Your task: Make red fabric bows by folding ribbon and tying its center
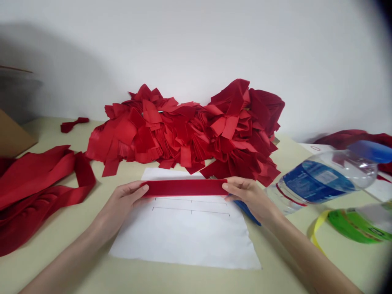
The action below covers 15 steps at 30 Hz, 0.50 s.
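Note:
A short red ribbon strip [185, 188] is stretched level between my two hands, over a white paper sheet [186, 241]. My left hand [130, 194] pinches its left end, thumb on the front face. At the other end, my right hand [245, 192] grips it the same way. Ruled black lines with end ticks and a middle tick show on the paper just below the strip. Partly hidden under my right hand lies a blue-handled tool [249, 212]; its kind is unclear.
Behind the paper is a large heap of red ribbon pieces [180, 134]. Long red ribbon [39, 183] lies in loops at left, near a small red bow [73, 123]. To the right are a clear bottle with a blue label [320, 179] and a green-labelled bottle [355, 226].

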Tool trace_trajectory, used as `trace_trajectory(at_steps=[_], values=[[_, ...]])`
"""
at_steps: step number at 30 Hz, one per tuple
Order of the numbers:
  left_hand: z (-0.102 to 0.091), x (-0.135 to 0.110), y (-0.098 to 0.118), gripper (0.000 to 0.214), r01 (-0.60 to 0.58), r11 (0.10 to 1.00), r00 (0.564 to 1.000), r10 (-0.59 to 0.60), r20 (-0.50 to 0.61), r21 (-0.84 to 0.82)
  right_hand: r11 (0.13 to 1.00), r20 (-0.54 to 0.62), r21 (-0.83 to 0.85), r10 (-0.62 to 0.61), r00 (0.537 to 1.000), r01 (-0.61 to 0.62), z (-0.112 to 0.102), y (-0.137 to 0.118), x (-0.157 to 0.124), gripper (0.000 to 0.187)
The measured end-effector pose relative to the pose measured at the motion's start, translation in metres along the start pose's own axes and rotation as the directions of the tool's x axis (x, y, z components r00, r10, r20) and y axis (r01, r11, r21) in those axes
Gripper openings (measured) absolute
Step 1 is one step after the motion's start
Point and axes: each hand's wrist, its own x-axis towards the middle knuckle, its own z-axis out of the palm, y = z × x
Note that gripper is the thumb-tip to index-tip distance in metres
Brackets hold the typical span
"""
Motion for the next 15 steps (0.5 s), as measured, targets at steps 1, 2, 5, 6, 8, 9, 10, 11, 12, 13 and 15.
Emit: trace_trajectory(at_steps=[1,2,5,6,8,9,10,11,12,13,15], values=[[-0.0003,-0.0001,-0.0003,0.02,-0.005,1.0,1.0,0.005,-0.004,0.016,1.0,-0.028,0.007,0.003,1.0,-0.003,-0.0007,0.0008,0.0003,0.03],[-0.0009,0.0001,-0.0008,0.019,-0.01,1.0,1.0,0.01,-0.023,0.029,1.0,-0.052,0.018,0.006,0.999,-0.005,-0.0015,0.0016,0.0007,0.033],[-0.0032,0.0019,-0.003,0.015,-0.025,0.999,0.992,0.03,-0.123,0.039,0.999,-0.082,0.051,0.009,0.997,-0.004,-0.0032,0.0023,0.0016,0.037],[-0.0038,0.0025,-0.0037,0.014,-0.027,0.999,0.988,0.032,-0.154,0.031,0.998,-0.082,0.059,0.006,0.997,-0.002,-0.0033,0.0019,0.0016,0.036],[-0.0043,0.0034,-0.0045,0.014,-0.014,1.0,0.98,0.015,-0.199,0.007,0.997,-0.076,0.074,0.005,0.997,0.001,-0.0031,0.0004,0.0012,0.034],[-0.0042,0.0036,-0.0047,0.015,-0.001,1.0,0.977,0.0,-0.211,-0.005,0.997,-0.076,0.08,0.006,0.997,0.0,-0.0029,-0.0004,0.001,0.033],[-0.0041,0.0037,-0.0046,0.016,0.015,1.0,0.975,-0.017,-0.22,-0.015,0.996,-0.075,0.086,0.007,0.997,-0.001,-0.0027,-0.001,0.0008,0.033],[-0.0039,0.0038,-0.0045,0.018,0.028,0.999,0.973,-0.032,-0.227,-0.02,0.996,-0.074,0.089,0.009,0.997,-0.002,-0.0026,-0.0013,0.0007,0.032],[-0.0038,0.0038,-0.0044,0.02,0.037,0.999,0.972,-0.041,-0.232,-0.021,0.996,-0.073,0.092,0.009,0.997,-0.003,-0.0026,-0.0013,0.0006,0.031],[-0.0038,0.0039,-0.0043,0.021,0.042,0.999,0.971,-0.045,-0.237,-0.019,0.996,-0.071,0.094,0.009,0.997,-0.002,-0.0027,-0.0009,0.0007,0.031],[-0.0041,0.0041,-0.0046,0.025,0.05,0.999,0.967,-0.051,-0.248,-0.011,0.995,-0.069,0.099,0.006,0.998,0.001,-0.0033,0.0006,0.0011,0.031]])
